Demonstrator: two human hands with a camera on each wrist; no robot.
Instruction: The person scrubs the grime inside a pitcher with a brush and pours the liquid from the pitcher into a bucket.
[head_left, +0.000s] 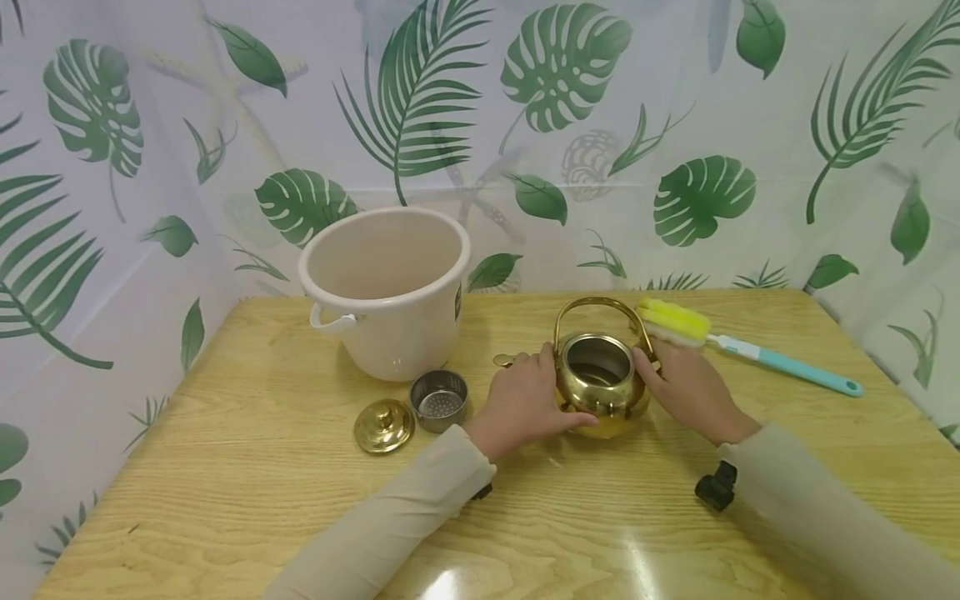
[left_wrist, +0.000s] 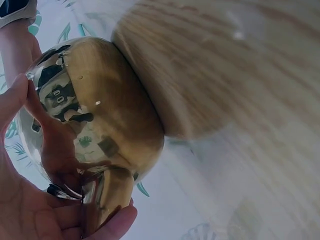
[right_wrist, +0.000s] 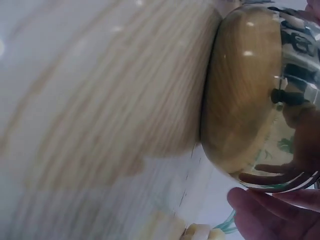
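A shiny gold teapot with no lid on stands upright on the table, its arched handle raised over the round opening. My left hand grips its left side, thumb across the front. In the left wrist view the fingers of this left hand wrap about the spout. On the opposite side, my right hand holds the body with its thumb near the rim; the right wrist view shows its fingertips against the pot. The far fingers are partly hidden.
A gold lid and a metal strainer cup lie left of the pot. Behind them stands a white bucket with a side handle. A yellow sponge brush with a blue handle lies at the right. A leaf-patterned sheet hangs behind the table.
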